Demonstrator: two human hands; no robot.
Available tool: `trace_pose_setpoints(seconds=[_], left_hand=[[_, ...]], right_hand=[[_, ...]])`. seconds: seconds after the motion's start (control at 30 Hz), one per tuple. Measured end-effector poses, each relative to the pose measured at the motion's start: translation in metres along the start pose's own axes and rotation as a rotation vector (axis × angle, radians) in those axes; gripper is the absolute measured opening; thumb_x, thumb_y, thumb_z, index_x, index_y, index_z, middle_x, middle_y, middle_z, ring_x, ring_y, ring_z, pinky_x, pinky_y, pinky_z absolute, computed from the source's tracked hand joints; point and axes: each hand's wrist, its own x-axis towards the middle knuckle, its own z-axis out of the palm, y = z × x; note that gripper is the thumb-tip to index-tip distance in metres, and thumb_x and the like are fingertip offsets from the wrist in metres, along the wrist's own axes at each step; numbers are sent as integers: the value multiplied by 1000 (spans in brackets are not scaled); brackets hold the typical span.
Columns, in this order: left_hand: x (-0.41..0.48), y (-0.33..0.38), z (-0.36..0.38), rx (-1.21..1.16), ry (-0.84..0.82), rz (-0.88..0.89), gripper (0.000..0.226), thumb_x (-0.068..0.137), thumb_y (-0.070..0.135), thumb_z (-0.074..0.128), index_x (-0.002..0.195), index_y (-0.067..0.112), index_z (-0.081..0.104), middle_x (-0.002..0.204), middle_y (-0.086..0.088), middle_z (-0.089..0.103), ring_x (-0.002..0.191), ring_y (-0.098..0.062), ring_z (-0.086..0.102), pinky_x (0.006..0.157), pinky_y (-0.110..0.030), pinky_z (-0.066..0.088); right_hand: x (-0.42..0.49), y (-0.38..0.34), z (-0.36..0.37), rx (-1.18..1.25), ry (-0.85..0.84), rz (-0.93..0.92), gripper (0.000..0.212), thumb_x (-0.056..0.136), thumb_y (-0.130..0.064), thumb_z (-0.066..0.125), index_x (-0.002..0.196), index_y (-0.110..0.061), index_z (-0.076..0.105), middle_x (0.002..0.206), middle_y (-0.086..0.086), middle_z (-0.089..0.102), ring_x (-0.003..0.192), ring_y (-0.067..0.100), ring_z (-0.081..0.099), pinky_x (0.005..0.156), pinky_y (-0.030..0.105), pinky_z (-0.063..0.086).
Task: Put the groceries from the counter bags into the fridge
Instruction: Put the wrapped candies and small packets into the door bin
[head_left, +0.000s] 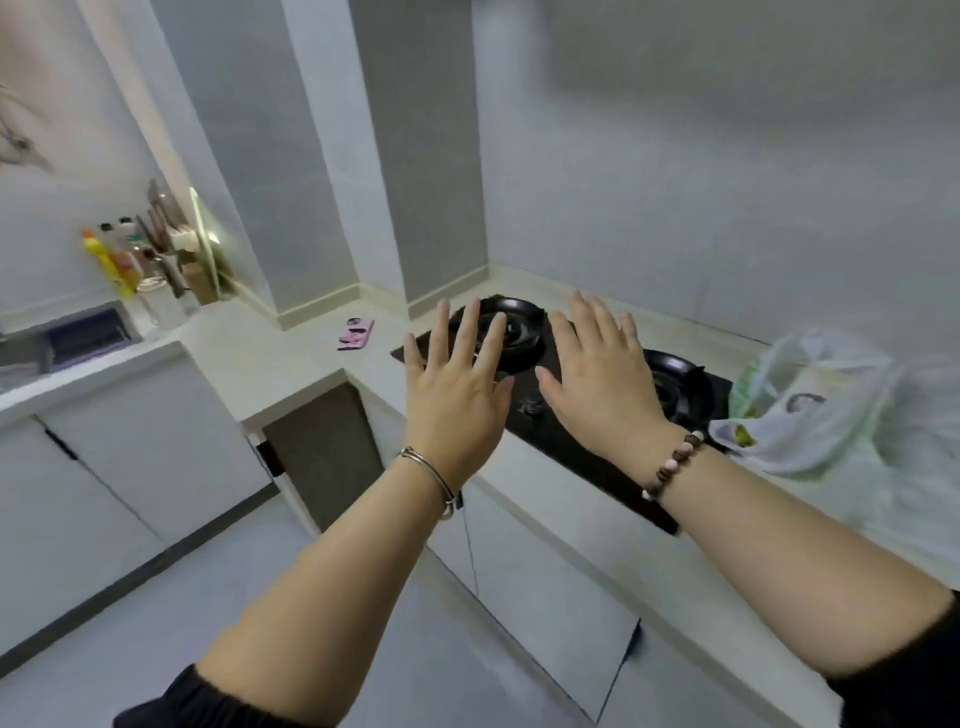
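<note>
Both hands empty, left hand (457, 400) and right hand (602, 384) held flat with fingers spread above the black hob (571, 447), probably a ready pose before unpacking; grocery bag (810, 405) sits on the counter (270, 364) just right of the hob, contents blurred, fridge unseen.

Soft, even, cool-white light fills the room, and its source lies outside the view. Shadows are faint, with a dim band running under the front edge of the pale stone counter (270, 358). The black glass gas hob (571, 452) carries only a dull sheen. The wide lens bends the walls and counter lines, which lean and curve toward the edges.

The spread left hand (457, 400) and right hand (602, 384) are fairly sharp, with slightly smeared fingertips. The crumpled white plastic bag (810, 415) at the right edge is streaked with blur. The cluster of yellow and clear bottles (117, 260) at far left is soft, as is the top-left corner.
</note>
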Motion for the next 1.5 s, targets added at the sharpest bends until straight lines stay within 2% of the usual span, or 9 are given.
trace_pose_setpoints(seconds=[0.13,0.53,0.8,0.93,1.03,1.17,1.23,1.33,1.5], left_hand=[[49,75,47,-61,-69,92,61,91,43,46,146,23,29,155,-8,24,143,-35,14,108,-62,18],[128,274,182,-219,-336,380,63,88,48,36,145,23,28,151,-13,30,138,-40,27,100,-64,31],[142,303,255,-310,-601,474,72,95,44,39,151,19,-1,159,-7,-1,145,-29,-3,115,-49,9],[143,314,293,-401,-825,609,67,97,41,39,150,14,8,158,-9,5,145,-28,8,117,-40,12],[142,318,307,-495,-974,788,51,96,35,41,140,11,38,151,-10,30,135,-28,33,107,-35,31],[145,321,310,-644,-774,732,68,81,51,12,102,12,64,101,-6,65,92,-29,60,69,-36,47],[151,328,314,-721,-635,639,56,82,41,22,96,10,67,93,-7,67,84,-31,61,65,-37,51],[162,342,329,-650,-548,634,35,74,15,47,101,9,69,98,-7,70,85,-30,65,64,-35,57],[167,361,347,-470,-704,698,55,76,12,68,130,9,54,128,-9,58,118,-31,51,89,-40,45]], right_hand=[[-1,93,21,-66,-60,139,67,97,-46,33,150,-12,11,158,11,0,145,26,-2,115,49,1],[-58,319,95,-127,-275,534,69,95,-50,33,150,-16,11,158,9,-3,146,26,-3,114,52,5],[-72,362,140,-85,-461,660,68,96,-53,25,151,-19,3,158,6,-11,145,23,-11,114,49,-4],[-64,372,161,37,-510,572,65,96,-53,22,151,-21,8,158,2,-8,145,18,-8,116,41,-2],[-58,377,175,121,-576,467,74,87,-60,5,148,-21,24,158,-1,8,145,15,5,116,37,-1],[-70,387,188,-48,-731,511,51,96,-51,30,132,-17,45,136,3,49,126,19,44,116,39,10],[-80,390,192,-66,-777,550,53,94,-50,39,135,-16,42,133,2,50,123,18,47,116,38,12],[-92,392,197,-44,-768,607,61,90,-49,49,139,-16,35,139,2,45,128,17,42,115,36,13],[-99,396,201,-42,-776,699,74,87,-51,54,144,-12,26,148,6,34,136,18,33,115,35,13]])
